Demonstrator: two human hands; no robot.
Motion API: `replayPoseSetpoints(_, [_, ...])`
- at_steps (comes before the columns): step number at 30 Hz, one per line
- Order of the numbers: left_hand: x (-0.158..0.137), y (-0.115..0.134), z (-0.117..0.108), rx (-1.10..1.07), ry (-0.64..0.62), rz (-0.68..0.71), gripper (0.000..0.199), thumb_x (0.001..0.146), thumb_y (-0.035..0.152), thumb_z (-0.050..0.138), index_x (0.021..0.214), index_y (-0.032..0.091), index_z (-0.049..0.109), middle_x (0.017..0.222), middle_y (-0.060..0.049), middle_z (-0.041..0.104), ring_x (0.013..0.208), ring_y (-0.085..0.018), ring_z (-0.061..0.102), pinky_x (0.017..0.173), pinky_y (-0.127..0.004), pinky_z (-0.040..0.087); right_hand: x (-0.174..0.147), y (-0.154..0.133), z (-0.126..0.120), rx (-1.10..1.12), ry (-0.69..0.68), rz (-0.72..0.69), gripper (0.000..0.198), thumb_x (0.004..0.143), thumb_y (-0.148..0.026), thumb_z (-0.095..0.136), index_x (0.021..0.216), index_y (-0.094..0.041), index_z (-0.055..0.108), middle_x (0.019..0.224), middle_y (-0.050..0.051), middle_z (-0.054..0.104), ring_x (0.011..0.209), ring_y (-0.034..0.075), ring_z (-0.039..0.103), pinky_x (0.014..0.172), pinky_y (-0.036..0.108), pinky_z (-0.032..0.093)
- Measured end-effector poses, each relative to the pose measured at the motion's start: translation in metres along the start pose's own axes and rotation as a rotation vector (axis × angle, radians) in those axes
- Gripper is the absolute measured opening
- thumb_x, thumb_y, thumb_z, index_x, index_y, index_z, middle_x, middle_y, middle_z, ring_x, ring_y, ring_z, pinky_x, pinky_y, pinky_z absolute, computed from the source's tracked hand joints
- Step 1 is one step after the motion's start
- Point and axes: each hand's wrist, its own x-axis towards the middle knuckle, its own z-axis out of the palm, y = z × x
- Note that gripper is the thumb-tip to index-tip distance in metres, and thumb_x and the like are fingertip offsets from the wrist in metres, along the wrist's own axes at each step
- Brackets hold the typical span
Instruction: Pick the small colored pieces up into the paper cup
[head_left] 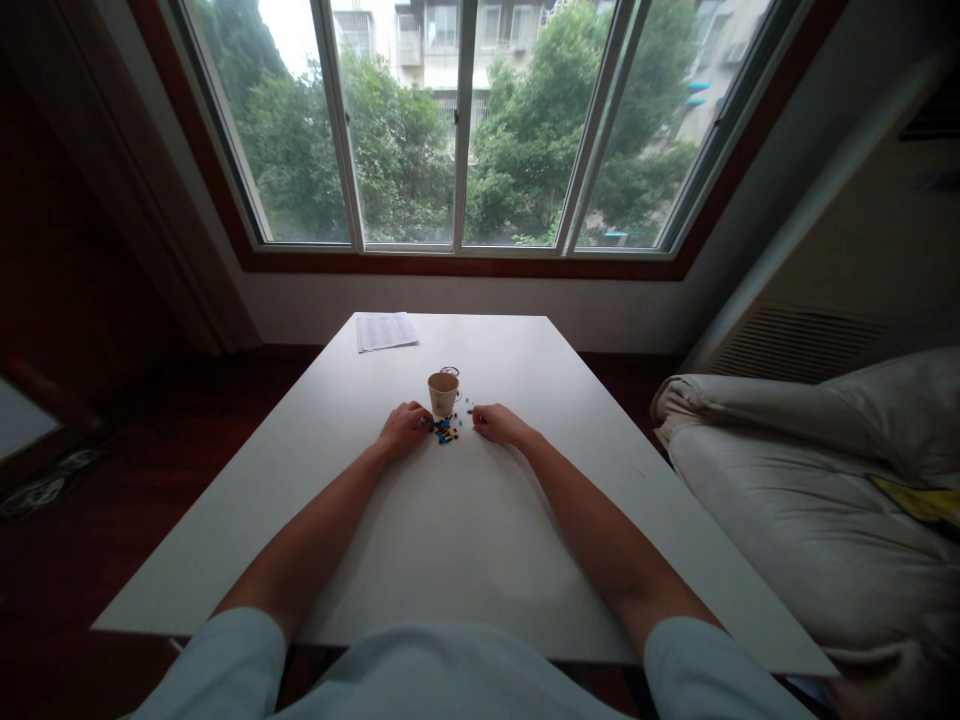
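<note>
A brown paper cup (443, 396) stands upright on the white table (480, 560). Just in front of it lies a loose pile of small coloured pieces (448, 432), blue, yellow and dark; they are too small to name. My left hand (406, 428) rests at the pile's left edge, its fingers closed together beside the cup. On the other side, my right hand (498, 424) is closed with its fingertips bent toward the table, near a few stray blue pieces. What either hand's fingertips hold, if anything, is too small to make out.
Behind the cup lies a thin dark loop (449, 371), like a cord. Printed sheets of paper (387, 331) lie at the table's far left corner. A sofa with a pale cover (810, 500) stands to the right, and a window (461, 130) is ahead.
</note>
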Motion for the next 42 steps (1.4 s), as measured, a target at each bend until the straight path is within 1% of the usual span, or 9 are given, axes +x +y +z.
replayPoseSetpoints(8, [-0.001, 0.0, 0.002, 0.005, -0.003, 0.003, 0.019, 0.088, 0.027, 0.061, 0.099, 0.027, 0.077, 0.107, -0.005, 0.069, 0.099, -0.023, 0.06, 0.089, -0.036, 0.047, 0.0, 0.011, 0.003, 0.153, 0.09, -0.051, 0.016, 0.087, -0.018, 0.059, 0.093, -0.022, 0.073, 0.084, 0.001, 0.072, 0.074, 0.014, 0.06, 0.066, 0.021, 0.038])
replayPoseSetpoints(12, [-0.001, 0.001, 0.003, 0.007, -0.02, 0.004, 0.02, 0.089, 0.027, 0.06, 0.1, 0.027, 0.077, 0.108, -0.005, 0.069, 0.099, -0.023, 0.06, 0.087, -0.036, 0.047, 0.003, 0.02, 0.006, 0.156, 0.132, -0.013, 0.023, 0.084, -0.013, 0.057, 0.093, -0.022, 0.076, 0.093, 0.003, 0.075, 0.083, 0.016, 0.063, 0.073, 0.023, 0.042])
replayPoseSetpoints(16, [-0.001, 0.001, 0.003, 0.007, -0.018, -0.001, 0.02, 0.089, 0.028, 0.06, 0.1, 0.027, 0.077, 0.107, -0.006, 0.069, 0.1, -0.023, 0.06, 0.087, -0.036, 0.047, 0.005, 0.023, 0.005, 0.129, 0.129, -0.023, 0.022, 0.083, -0.015, 0.059, 0.094, -0.023, 0.077, 0.098, 0.004, 0.075, 0.088, 0.018, 0.064, 0.077, 0.024, 0.043])
replayPoseSetpoints(23, [-0.001, 0.001, 0.001, 0.013, -0.007, 0.008, 0.019, 0.088, 0.027, 0.062, 0.1, 0.028, 0.077, 0.106, -0.005, 0.069, 0.099, -0.022, 0.06, 0.088, -0.035, 0.048, 0.001, 0.012, -0.002, 0.165, 0.029, -0.135, 0.016, 0.079, -0.019, 0.065, 0.091, -0.02, 0.076, 0.087, 0.003, 0.07, 0.076, 0.015, 0.06, 0.069, 0.021, 0.041])
replayPoseSetpoints(27, [-0.001, 0.001, 0.001, 0.015, -0.005, 0.008, 0.02, 0.089, 0.028, 0.061, 0.099, 0.028, 0.077, 0.106, -0.005, 0.069, 0.098, -0.022, 0.06, 0.088, -0.035, 0.048, -0.001, 0.006, -0.003, 0.15, 0.018, -0.154, 0.014, 0.078, -0.018, 0.066, 0.089, -0.019, 0.075, 0.088, 0.003, 0.069, 0.074, 0.013, 0.058, 0.067, 0.021, 0.039])
replayPoseSetpoints(32, [0.0, 0.001, 0.001, 0.011, -0.004, 0.012, 0.02, 0.089, 0.028, 0.06, 0.1, 0.027, 0.077, 0.106, -0.005, 0.069, 0.099, -0.022, 0.06, 0.088, -0.034, 0.049, -0.002, 0.001, -0.001, 0.087, 0.043, -0.148, 0.012, 0.078, -0.015, 0.063, 0.084, -0.018, 0.072, 0.091, 0.004, 0.068, 0.076, 0.013, 0.056, 0.068, 0.021, 0.038])
replayPoseSetpoints(35, [0.0, 0.002, 0.001, 0.008, -0.001, 0.01, 0.02, 0.089, 0.028, 0.06, 0.1, 0.027, 0.077, 0.106, -0.005, 0.069, 0.098, -0.021, 0.06, 0.089, -0.034, 0.049, -0.003, -0.001, 0.0, 0.083, 0.077, -0.139, 0.009, 0.078, -0.014, 0.061, 0.08, -0.018, 0.069, 0.086, 0.003, 0.068, 0.074, 0.013, 0.055, 0.067, 0.021, 0.037])
replayPoseSetpoints(39, [-0.001, 0.003, 0.001, 0.005, -0.001, 0.001, 0.02, 0.088, 0.028, 0.061, 0.099, 0.026, 0.077, 0.105, -0.006, 0.069, 0.098, -0.021, 0.06, 0.089, -0.034, 0.048, -0.003, -0.004, -0.003, 0.187, 0.143, -0.1, 0.008, 0.077, -0.016, 0.058, 0.08, -0.019, 0.065, 0.075, -0.001, 0.064, 0.068, 0.012, 0.051, 0.064, 0.021, 0.035])
replayPoseSetpoints(42, [-0.001, 0.004, 0.001, 0.003, -0.007, -0.005, 0.02, 0.088, 0.028, 0.061, 0.099, 0.027, 0.077, 0.104, -0.005, 0.069, 0.098, -0.022, 0.06, 0.09, -0.035, 0.048, -0.001, -0.008, -0.007, 0.307, 0.199, -0.103, 0.01, 0.076, -0.018, 0.055, 0.083, -0.02, 0.063, 0.073, -0.003, 0.062, 0.067, 0.012, 0.05, 0.063, 0.021, 0.036])
